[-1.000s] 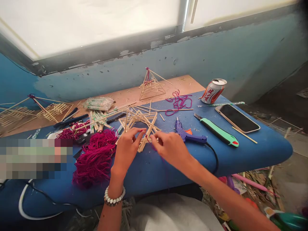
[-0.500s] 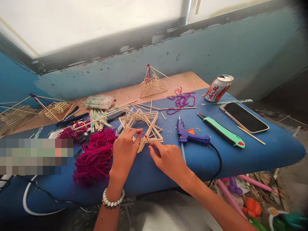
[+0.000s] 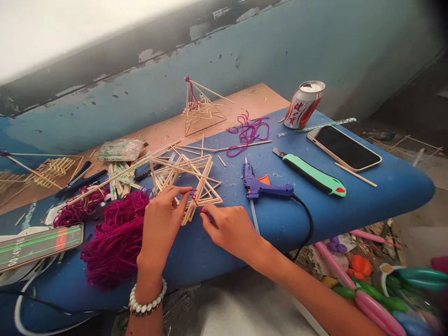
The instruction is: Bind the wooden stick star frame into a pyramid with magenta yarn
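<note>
Too slack a pull on the magenta yarn strand point(image 3: 194, 201) pinched by the right hand point(image 3: 229, 231) could let the stick frame point(image 3: 199, 172) on the desk point(image 3: 353, 205), clamped by the left hand point(image 3: 161, 228), slip apart

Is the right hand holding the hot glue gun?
No, the hot glue gun lies on the blue board, apart from the right hand.

Left hand point(image 3: 161, 224) and right hand point(image 3: 229, 228) just apart, angled inward.
</note>
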`<state>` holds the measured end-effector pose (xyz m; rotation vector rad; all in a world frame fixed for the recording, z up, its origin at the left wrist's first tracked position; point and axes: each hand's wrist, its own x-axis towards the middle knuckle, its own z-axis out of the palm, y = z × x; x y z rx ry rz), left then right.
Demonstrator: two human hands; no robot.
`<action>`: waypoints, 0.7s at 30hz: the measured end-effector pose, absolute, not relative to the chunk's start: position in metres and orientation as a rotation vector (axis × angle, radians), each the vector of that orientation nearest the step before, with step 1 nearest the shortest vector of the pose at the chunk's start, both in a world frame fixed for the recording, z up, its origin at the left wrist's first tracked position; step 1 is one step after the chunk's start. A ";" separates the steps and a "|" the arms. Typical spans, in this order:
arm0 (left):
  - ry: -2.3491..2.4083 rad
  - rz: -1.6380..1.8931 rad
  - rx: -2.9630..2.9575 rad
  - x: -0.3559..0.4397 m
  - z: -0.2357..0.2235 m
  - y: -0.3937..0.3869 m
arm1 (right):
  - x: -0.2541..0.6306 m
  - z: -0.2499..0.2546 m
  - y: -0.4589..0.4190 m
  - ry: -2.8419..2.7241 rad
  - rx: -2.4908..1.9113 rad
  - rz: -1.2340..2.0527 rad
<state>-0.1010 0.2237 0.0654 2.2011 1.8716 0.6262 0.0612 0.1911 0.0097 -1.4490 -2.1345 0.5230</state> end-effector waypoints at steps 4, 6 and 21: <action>1.959 0.566 2.249 -0.097 0.064 0.225 | 0.062 0.010 0.193 -2.151 -1.469 0.525; 1.990 0.562 2.247 -0.095 0.063 0.225 | 0.062 0.010 0.193 -2.162 -1.472 0.522; 1.999 0.524 2.021 -0.097 0.067 0.227 | 0.064 0.010 0.191 -2.179 -1.469 0.512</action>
